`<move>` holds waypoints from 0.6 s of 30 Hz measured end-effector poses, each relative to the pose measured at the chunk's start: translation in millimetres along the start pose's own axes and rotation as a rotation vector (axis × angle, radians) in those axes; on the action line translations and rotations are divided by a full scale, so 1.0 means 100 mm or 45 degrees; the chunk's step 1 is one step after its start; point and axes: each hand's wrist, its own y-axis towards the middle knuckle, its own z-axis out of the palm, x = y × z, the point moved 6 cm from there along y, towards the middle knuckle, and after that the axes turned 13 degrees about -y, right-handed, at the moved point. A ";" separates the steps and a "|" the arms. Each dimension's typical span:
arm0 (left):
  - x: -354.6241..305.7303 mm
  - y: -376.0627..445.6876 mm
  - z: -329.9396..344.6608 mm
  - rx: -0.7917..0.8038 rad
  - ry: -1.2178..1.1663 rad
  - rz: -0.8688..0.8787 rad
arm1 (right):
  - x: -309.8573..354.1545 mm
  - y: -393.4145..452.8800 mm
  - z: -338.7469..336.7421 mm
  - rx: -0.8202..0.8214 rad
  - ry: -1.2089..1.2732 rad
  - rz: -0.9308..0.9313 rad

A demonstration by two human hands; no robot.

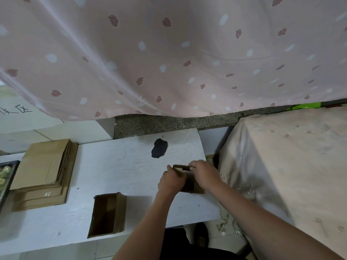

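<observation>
Both hands clasp a small cardboard box (190, 182) near the white desk's (116, 166) right edge: the left hand (171, 182) wraps its side, the right hand (204, 173) curls over the top flap, forearms angled in from below. Nearer, to the left, an open carton (108, 212) lies; farther left, flattened cardboard (45, 169) is stacked. Behind hangs a pink curtain (169, 53).

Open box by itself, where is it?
In the head view the open box sits on the white board near its front edge, between the stack of flat cardboard and the left hand.
</observation>
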 end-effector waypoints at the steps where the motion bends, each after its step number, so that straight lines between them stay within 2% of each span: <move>1: 0.05 -0.01 0.01 -0.015 -0.038 -0.024 | -0.03 -0.02 0.00 -0.058 0.164 0.058; 3: 0.15 -0.02 0.03 -0.007 -0.116 -0.061 | -0.17 -0.09 0.09 -0.055 0.428 0.281; 5: 0.22 -0.03 0.06 0.026 -0.191 -0.081 | -0.30 -0.16 0.27 0.126 0.595 0.537; 6: 0.24 -0.03 0.07 0.041 -0.228 -0.085 | -0.33 -0.18 0.35 0.219 0.612 0.593; 9: 0.25 -0.01 0.10 0.084 -0.311 -0.096 | -0.33 -0.16 0.40 0.297 0.487 0.546; 15: 0.24 0.04 0.08 0.041 -0.213 -0.067 | -0.29 -0.11 0.38 0.388 0.375 0.509; 18: 0.29 0.06 0.00 0.048 -0.441 -0.101 | -0.33 -0.09 0.33 0.404 0.533 0.524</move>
